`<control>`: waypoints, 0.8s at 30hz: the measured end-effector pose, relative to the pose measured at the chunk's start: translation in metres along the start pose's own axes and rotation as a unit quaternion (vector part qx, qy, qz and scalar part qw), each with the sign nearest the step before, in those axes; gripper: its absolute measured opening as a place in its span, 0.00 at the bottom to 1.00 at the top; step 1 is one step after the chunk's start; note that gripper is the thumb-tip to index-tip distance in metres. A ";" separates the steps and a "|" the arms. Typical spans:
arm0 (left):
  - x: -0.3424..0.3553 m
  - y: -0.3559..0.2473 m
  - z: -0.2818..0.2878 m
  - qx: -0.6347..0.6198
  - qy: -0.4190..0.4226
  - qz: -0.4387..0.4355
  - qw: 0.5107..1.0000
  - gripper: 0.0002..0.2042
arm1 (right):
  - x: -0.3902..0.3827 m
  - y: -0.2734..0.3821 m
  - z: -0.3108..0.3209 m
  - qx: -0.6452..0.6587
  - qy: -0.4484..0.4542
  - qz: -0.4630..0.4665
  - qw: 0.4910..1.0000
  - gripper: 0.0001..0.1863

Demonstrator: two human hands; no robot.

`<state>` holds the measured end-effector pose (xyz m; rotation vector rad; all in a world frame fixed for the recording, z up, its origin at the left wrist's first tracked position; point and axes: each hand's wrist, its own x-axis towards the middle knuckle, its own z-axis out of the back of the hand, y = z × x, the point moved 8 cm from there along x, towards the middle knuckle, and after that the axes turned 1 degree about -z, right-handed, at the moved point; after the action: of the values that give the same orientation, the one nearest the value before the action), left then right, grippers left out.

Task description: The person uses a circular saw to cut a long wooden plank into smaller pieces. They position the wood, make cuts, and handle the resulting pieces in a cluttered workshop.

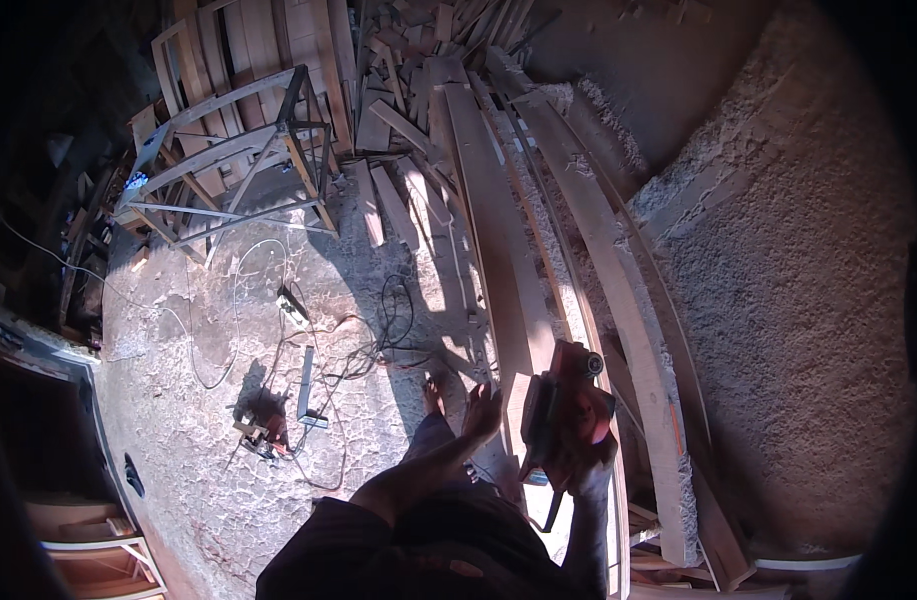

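My right hand (591,468) is wrapped around a dark red electric hand planer (571,405). The planer is over the near part of a long wooden plank (494,240); I cannot tell whether it touches the wood. A dark cord or strap hangs below the tool. My left hand (482,410) is held low beside the plank's left edge, its fingers stretched out and nothing in them. Bright sunlight falls on the plank around the planer, while its far part lies in shade.
More long boards (619,270) lie to the right, with shavings on them. Tangled cables (384,345), a power strip (292,304) and another power tool (264,435) are on the floor at left. A wooden frame table (229,155) stands far left. Scrap wood (409,75) is piled behind.
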<state>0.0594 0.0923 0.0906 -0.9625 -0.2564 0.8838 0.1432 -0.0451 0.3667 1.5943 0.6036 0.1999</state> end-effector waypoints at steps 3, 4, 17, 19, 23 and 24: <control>-0.037 0.040 -0.027 -0.208 0.221 0.047 0.952 0.13 | 0.077 -0.032 -0.031 -0.041 0.100 -0.032 0.994 0.10; -0.060 0.046 -0.041 -0.266 0.325 0.004 0.908 0.14 | 0.104 -0.037 -0.057 -0.029 0.126 -0.028 0.991 0.07; -0.039 0.034 -0.041 -0.006 0.434 0.008 0.901 0.15 | 0.252 -0.091 -0.139 -0.164 0.146 -0.113 0.969 0.34; -0.045 0.046 -0.074 -0.234 0.364 -0.043 0.900 0.10 | 0.254 -0.088 -0.141 -0.155 0.153 -0.112 0.970 0.34; -0.057 0.061 -0.104 -0.453 0.337 0.014 0.825 0.08 | 0.252 -0.072 -0.153 -0.154 0.154 -0.099 0.971 0.34; -0.055 0.057 -0.103 -0.438 0.363 0.024 0.822 0.09 | 0.250 -0.069 -0.152 -0.158 0.151 -0.096 0.971 0.33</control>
<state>0.0509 0.0038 -0.0037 -2.1024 0.0458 0.3442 0.2644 0.2104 0.2634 1.1977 0.9097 0.3779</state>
